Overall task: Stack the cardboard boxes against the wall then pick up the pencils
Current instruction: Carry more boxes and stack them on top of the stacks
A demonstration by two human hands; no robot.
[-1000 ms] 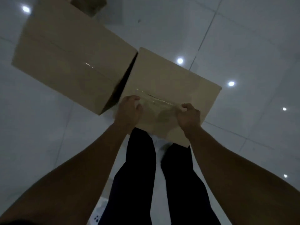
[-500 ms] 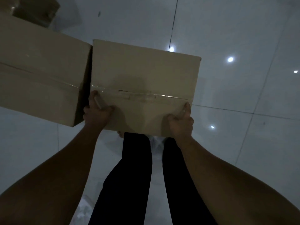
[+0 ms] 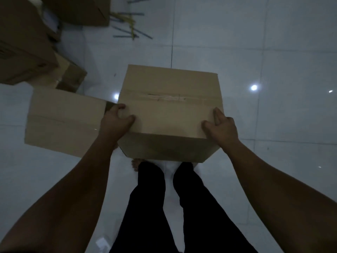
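I hold a taped brown cardboard box [image 3: 169, 106] in front of my legs, lifted off the white tiled floor. My left hand [image 3: 116, 120] grips its left top edge and my right hand [image 3: 221, 127] presses on its right top edge. A second closed cardboard box [image 3: 63, 119] sits on the floor just left of the held one, partly behind my left forearm. Several pencils [image 3: 130, 24], yellow and dark, lie scattered on the floor far ahead.
More cardboard boxes are piled at the upper left [image 3: 23, 46], and another stands at the top [image 3: 82, 10] beside the pencils. Glossy floor tiles [image 3: 273, 61] stretch to the right. My dark trouser legs [image 3: 164, 207] are below the box.
The box has come up off the floor and away from the neighbouring box. My hands shifted from its near edge to its two sides. The view tilted forward, revealing the pencils and the pile.
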